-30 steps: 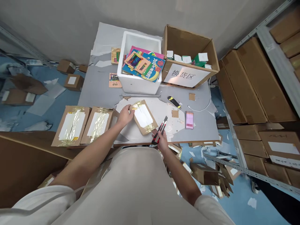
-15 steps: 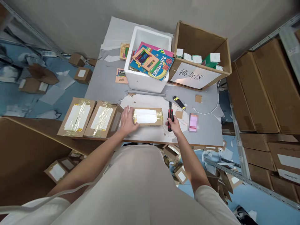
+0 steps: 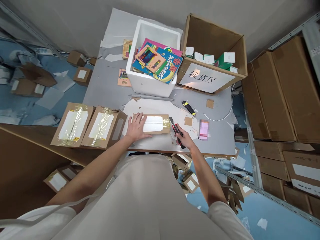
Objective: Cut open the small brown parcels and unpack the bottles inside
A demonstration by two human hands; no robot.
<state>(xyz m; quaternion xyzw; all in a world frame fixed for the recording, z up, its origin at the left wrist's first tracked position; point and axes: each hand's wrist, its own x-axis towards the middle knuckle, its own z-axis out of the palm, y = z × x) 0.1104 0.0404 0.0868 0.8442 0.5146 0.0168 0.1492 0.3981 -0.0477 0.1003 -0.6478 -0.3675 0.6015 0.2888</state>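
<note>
A small brown carton (image 3: 155, 123) with a white label and clear tape over its ends lies in front of me on white paper. My left hand (image 3: 136, 128) rests flat over its left end, fingers spread and thumb along the near side. In my right hand (image 3: 184, 138) is a red and black utility knife (image 3: 178, 131), gripped by its handle. The knife tilts to the upper left, its tip close to the carton's taped right end. Whether the tip touches the tape, I cannot tell.
Two taped cartons (image 3: 101, 128) stand at the table's left edge. Behind are a white foam box (image 3: 152, 85) of books and a large carton (image 3: 185, 71) holding small boxes. A yellow and black cutter (image 3: 188, 108), cardboard scraps (image 3: 188, 121) and a white cable (image 3: 220, 120) lie rightward.
The utility knife has turned from upright to slanting left, its tip now nearer the carton's right end. My left hand has shifted from gripping the left end to lying flatter on top.
</note>
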